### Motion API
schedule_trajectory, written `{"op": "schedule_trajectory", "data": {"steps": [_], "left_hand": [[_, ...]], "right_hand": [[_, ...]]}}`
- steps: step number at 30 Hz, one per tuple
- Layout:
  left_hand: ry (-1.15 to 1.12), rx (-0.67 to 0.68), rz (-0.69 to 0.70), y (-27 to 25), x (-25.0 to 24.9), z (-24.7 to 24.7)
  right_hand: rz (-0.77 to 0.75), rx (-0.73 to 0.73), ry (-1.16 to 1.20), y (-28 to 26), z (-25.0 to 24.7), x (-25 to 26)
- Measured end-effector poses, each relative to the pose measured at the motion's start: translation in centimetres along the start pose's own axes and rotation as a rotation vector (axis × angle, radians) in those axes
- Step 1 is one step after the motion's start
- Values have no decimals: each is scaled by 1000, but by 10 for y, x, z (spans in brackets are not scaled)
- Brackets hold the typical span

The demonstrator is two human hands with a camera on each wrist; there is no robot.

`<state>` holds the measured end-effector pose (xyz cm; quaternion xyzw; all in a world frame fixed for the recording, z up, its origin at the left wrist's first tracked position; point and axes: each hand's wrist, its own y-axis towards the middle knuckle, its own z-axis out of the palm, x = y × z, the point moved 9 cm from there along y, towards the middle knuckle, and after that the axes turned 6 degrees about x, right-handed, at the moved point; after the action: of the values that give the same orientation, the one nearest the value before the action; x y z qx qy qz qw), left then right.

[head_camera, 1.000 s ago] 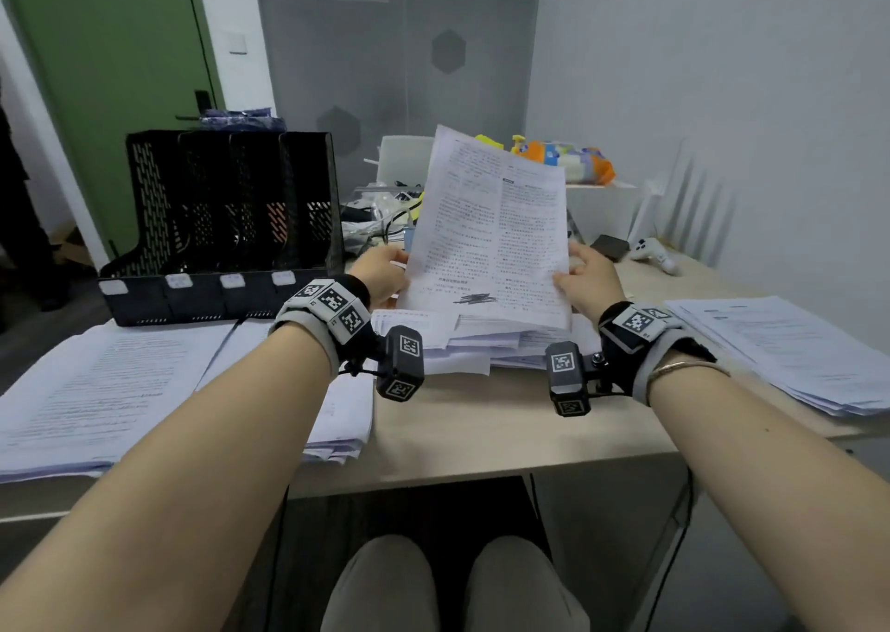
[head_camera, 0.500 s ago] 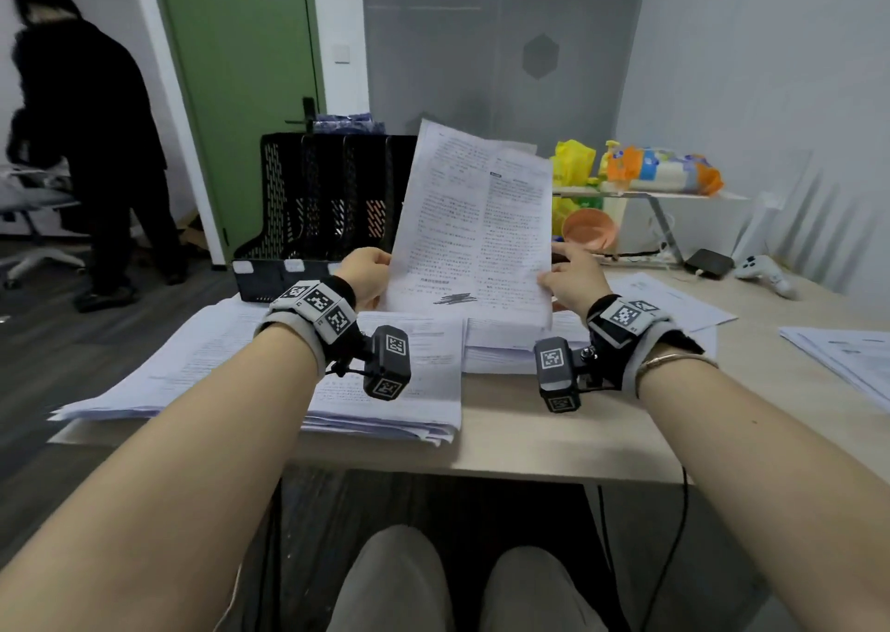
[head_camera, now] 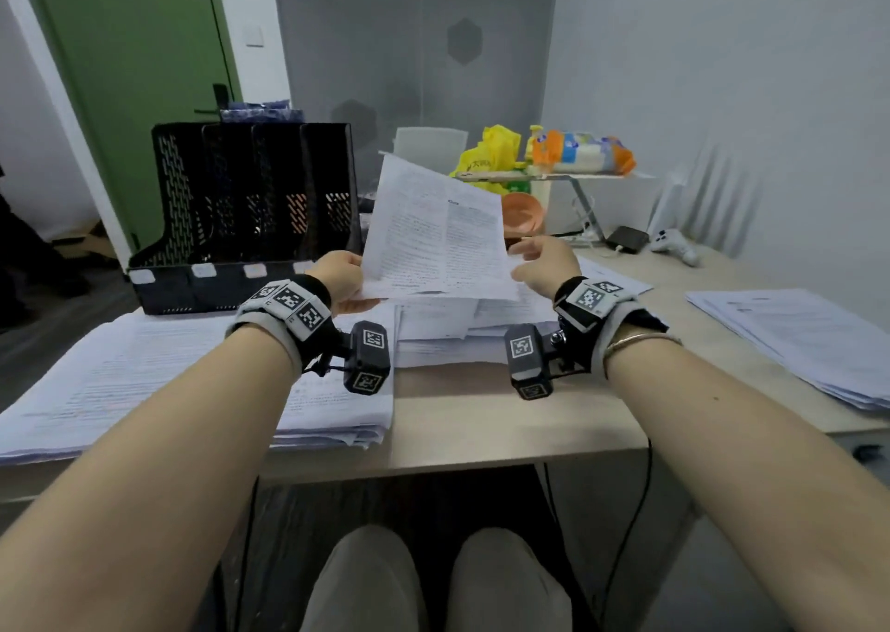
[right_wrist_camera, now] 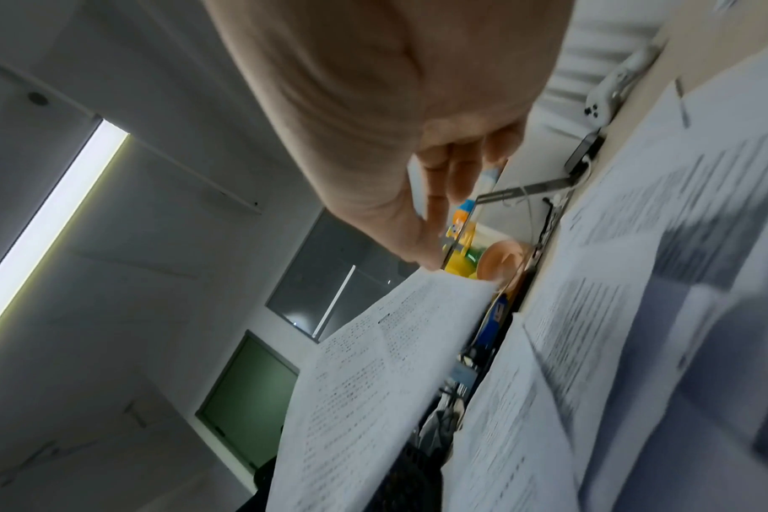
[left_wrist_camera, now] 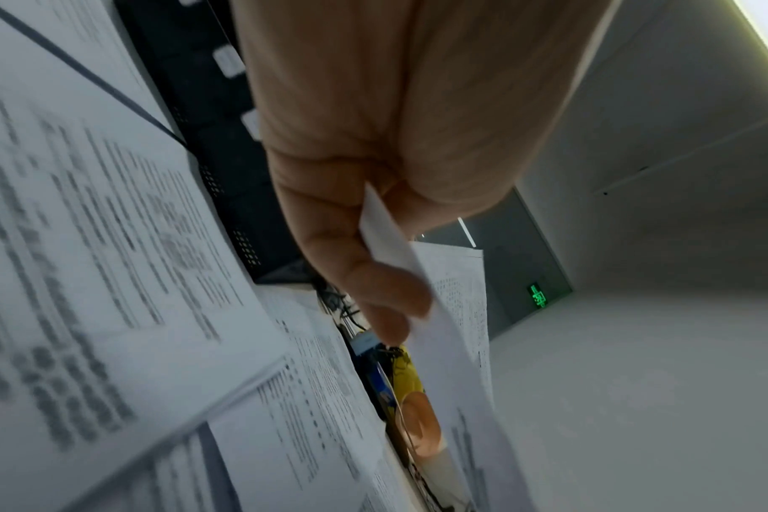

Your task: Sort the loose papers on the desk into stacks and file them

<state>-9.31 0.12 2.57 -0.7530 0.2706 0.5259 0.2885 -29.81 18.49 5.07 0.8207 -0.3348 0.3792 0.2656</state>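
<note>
A printed sheet [head_camera: 433, 236] hangs tilted above the middle pile of papers [head_camera: 448, 328]. My left hand [head_camera: 346, 279] pinches its lower left corner; in the left wrist view the thumb and fingers of that hand [left_wrist_camera: 391, 263] clamp the sheet's edge [left_wrist_camera: 452, 311]. My right hand [head_camera: 534, 258] hovers at the sheet's right edge with fingers spread and loose. Seen from the right wrist, this hand [right_wrist_camera: 452, 194] is just clear of the sheet [right_wrist_camera: 373, 363]. A wide stack [head_camera: 144, 376] lies at the left and another stack [head_camera: 794, 337] at the right of the desk [head_camera: 481, 419].
A black mesh file organizer [head_camera: 250, 207] with several slots stands at the back left. Behind the papers are an orange bowl [head_camera: 522, 212], a yellow bag [head_camera: 486, 154], a metal stand [head_camera: 582, 198], a dark phone [head_camera: 626, 239] and a white controller [head_camera: 674, 246]. A green door is far left.
My right hand has let go of the sheet's right edge and opened. The sheet now tips back and hangs from my left hand alone. The head view has swung.
</note>
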Motion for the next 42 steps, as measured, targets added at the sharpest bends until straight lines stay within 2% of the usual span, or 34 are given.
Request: {"op": "schedule_trajectory", "data": {"steps": [6, 12, 18, 23, 26, 29, 35, 39, 42], "left_hand": [[-97, 64, 63, 24, -23, 55], [-81, 62, 101, 41, -38, 103], [-53, 12, 135, 62, -40, 108], [19, -104, 142, 74, -39, 86], [18, -135, 136, 79, -36, 73], [-25, -129, 112, 79, -32, 63], [-306, 57, 45, 65, -23, 69], [-341, 34, 69, 69, -19, 49], [-371, -125, 104, 68, -16, 17]], "right_hand": [[-82, 25, 66, -13, -40, -14], [-152, 61, -41, -21, -60, -24], [4, -41, -125, -15, -82, -61], [155, -195, 68, -12, -93, -85], [180, -89, 244, -9, -78, -79], [113, 52, 259, -4, -57, -56], [81, 48, 254, 15, -31, -28], [115, 108, 262, 28, -3, -23], [200, 128, 208, 33, 18, -30]]}}
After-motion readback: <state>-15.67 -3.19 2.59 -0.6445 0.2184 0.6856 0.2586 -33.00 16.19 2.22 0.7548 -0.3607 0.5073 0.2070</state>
